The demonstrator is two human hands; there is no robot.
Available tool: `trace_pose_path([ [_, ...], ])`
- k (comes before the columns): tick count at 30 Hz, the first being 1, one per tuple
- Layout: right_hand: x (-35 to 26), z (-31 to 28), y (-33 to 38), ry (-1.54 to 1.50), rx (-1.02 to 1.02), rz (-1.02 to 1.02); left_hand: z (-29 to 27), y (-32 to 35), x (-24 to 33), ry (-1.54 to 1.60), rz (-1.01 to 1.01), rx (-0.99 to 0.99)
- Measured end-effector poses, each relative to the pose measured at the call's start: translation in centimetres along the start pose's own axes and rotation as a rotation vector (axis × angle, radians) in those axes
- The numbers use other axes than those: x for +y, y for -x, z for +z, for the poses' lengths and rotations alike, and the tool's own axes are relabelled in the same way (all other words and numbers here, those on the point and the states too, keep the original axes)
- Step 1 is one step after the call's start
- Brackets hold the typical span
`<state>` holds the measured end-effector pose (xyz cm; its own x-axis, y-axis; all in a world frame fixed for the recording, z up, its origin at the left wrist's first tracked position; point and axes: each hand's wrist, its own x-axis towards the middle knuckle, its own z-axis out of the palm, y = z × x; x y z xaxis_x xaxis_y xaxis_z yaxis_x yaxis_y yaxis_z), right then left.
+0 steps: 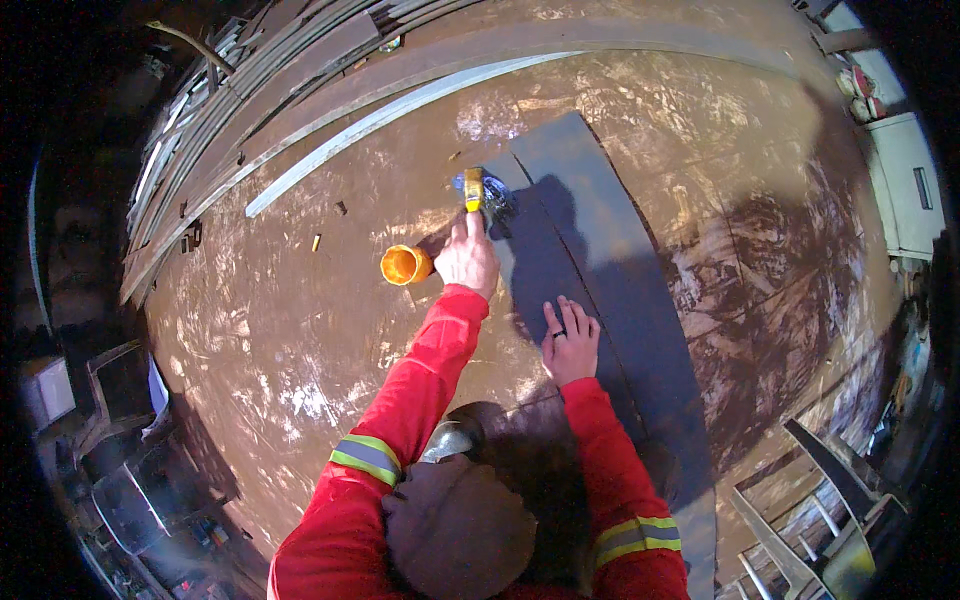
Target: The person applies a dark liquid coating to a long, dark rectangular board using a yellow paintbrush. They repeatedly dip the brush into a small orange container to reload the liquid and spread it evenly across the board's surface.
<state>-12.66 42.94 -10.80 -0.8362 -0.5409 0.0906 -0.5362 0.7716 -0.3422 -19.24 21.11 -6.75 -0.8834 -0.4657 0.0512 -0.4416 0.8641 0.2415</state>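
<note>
My left hand (468,262) is closed on a paintbrush (473,190) with a yellow handle, its head pointing away from me. The brush is over the far left corner of a long dark grey sheet (620,310), beside a wet, shiny dark patch (496,200). To the left of this hand stands a small orange cup (403,265), its open top showing. My right hand (572,345), with a dark ring on one finger, rests on the sheet nearer to me, fingers stretched out. A straight dark line runs lengthwise along the sheet.
Long metal bars (300,70) are stacked at the far left, with a pale flat strip (400,110) in front. A small yellowish piece (316,242) lies on the brown, stained surface (280,330). A pale cabinet (903,185) stands at far right, and a metal frame (790,530) at near right.
</note>
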Motion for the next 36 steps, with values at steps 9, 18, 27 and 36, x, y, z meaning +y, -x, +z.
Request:
trace_pose_path([
  [9,0.0,0.2,0.1,-0.019,-0.001,-0.010,0.6,-1.7,2.1,0.024,0.053,-0.033],
  [18,0.3,0.4,0.2,-0.013,0.019,-0.008,-0.1,-0.8,0.5,0.071,0.002,0.034],
  [27,0.1,0.0,0.0,-0.045,0.008,0.005,0.7,-3.1,3.1,-0.009,0.138,-0.046],
  [36,0.0,-0.2,0.0,-0.075,0.010,0.010,-1.2,2.7,1.9,0.033,0.215,-0.147],
])
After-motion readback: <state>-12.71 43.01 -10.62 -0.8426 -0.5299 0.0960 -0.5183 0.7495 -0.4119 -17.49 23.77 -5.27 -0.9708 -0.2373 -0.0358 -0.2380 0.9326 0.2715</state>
